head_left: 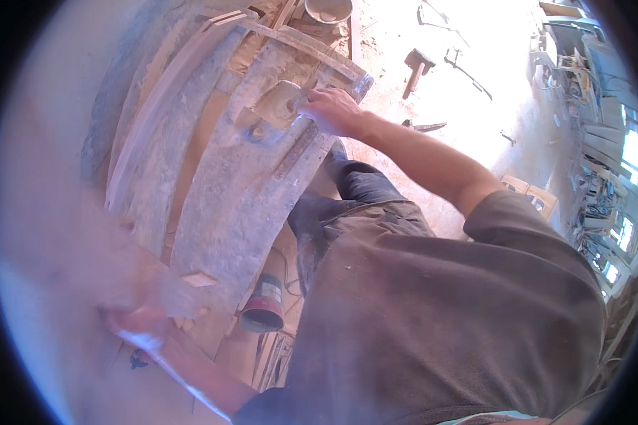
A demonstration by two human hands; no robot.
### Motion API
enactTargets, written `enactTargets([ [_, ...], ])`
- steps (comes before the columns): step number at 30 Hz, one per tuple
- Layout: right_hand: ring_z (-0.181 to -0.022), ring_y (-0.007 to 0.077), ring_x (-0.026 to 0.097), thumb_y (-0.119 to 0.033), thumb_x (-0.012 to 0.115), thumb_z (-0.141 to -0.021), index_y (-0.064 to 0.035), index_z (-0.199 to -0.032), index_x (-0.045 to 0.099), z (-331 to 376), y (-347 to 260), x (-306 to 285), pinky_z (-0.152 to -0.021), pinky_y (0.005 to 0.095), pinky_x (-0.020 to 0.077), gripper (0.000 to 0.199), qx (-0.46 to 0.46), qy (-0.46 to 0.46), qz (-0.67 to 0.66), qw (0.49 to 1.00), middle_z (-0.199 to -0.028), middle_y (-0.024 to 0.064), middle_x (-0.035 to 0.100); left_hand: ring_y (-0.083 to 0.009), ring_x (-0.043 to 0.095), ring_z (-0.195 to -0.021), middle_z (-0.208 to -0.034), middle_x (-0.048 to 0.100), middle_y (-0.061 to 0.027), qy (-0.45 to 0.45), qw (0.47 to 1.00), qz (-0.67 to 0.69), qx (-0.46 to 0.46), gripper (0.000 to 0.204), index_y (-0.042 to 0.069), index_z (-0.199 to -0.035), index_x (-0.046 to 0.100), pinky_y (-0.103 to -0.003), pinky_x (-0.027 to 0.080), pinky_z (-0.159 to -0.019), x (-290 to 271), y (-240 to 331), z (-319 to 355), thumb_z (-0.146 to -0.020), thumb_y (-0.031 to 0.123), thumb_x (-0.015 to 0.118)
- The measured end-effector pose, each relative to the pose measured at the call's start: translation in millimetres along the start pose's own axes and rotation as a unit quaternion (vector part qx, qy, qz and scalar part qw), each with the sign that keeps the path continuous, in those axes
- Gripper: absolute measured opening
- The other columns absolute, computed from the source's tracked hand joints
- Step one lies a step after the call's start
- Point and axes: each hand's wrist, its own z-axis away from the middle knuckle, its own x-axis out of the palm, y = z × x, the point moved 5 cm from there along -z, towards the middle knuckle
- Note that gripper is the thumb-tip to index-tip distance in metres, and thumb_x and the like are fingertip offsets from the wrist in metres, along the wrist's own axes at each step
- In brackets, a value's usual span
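Beyond my lap, my right hand [332, 111] rests at the right end of a worn, dusty workbench [223, 184]. Its fingers curl down beside a pale tan, rounded block-like piece [279, 104]; what lies inside the grip is hidden. From under this hand a narrow brownish strip [295, 151] runs along the bench top. At the lower left, my left hand [140, 320] is smeared and hazy, so its fingers do not show clearly. Just below it is a small dark object [140, 359] of unclear kind. A small flat diamond-shaped wood piece [200, 279] lies near the bench's left end.
Long curved boards [164, 92] line the bench's far side. A dark bucket with a red band [264, 309] stands below its near edge; a round pail [329, 8] is behind. On the floor at right lie a mallet [417, 69], a clamp-like tool [469, 73] and a dark pointed tool [425, 127].
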Motion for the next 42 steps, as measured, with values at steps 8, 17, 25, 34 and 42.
enactTargets([
  [8,-0.099,0.0335,0.072,-0.011,0.065,-0.084,-0.0123,-0.101,0.075,-23.8,-21.5,-19.0,-0.078,0.0454,0.0582,0.02,-0.058,0.033,-0.041,0.997,-0.1,0.0119,0.07,-0.0413,0.067,-0.077,-0.089,0.067,-0.0176,-0.257,0.959,-0.115,0.04,0.051,0.005,-0.097,0.065,-0.05,0.055,-0.067,174.6,58.3,120.0,-0.065,0.03,0.095],
  [17,-0.099,0.033,0.074,-0.015,0.066,-0.086,-0.0113,-0.099,0.08,-42.5,-28.7,-0.2,-0.079,0.0444,0.0601,0.019,-0.104,-0.076,0.036,0.991,-0.107,0.0123,0.075,-0.0401,0.067,-0.092,-0.096,0.067,-0.0167,-0.354,0.92,-0.166,-0.01,0.046,0.007,-0.106,0.064,-0.052,0.057,-0.077,221.7,2.1,197.1,-0.074,0.03,0.087],
  [25,-0.071,0.029,0.07,-0.015,0.068,-0.085,-0.0021,-0.086,0.079,-45.0,14.6,-11.3,-0.062,0.0431,0.0525,0.017,0.189,-0.076,-0.206,0.957,-0.074,0.0141,0.071,-0.0375,0.067,-0.095,-0.096,0.067,-0.0157,-0.336,0.929,-0.159,0.0,0.036,0.007,-0.103,0.064,-0.05,0.057,-0.077,247.6,-10.9,215.8,-0.076,0.023,0.081],
  [34,-0.046,0.0094,0.031,0.001,0.061,-0.086,-0.0072,-0.065,0.052,36.9,21.0,15.4,-0.042,0.0304,0.0191,0.024,0.426,0.07,-0.641,0.635,-0.058,0.0011,0.043,-0.0361,0.066,-0.095,-0.095,0.068,-0.0151,-0.276,0.95,-0.144,0.033,0.027,0.006,-0.099,0.065,-0.048,0.058,-0.078,264.4,-13.9,232.6,-0.073,0.011,0.073],
  [42,-0.049,0.0107,0.037,0.002,0.06,-0.089,-0.0005,-0.079,0.063,56.0,25.4,7.5,-0.045,0.0301,0.0238,0.011,0.357,0.139,-0.684,0.621,-0.062,0.0031,0.047,-0.0369,0.065,-0.105,-0.102,0.069,-0.0144,-0.272,0.95,-0.152,-0.014,0.031,0.006,-0.105,0.066,-0.05,0.057,-0.083,272.0,-22.5,247.3,-0.075,0.011,0.073],
])
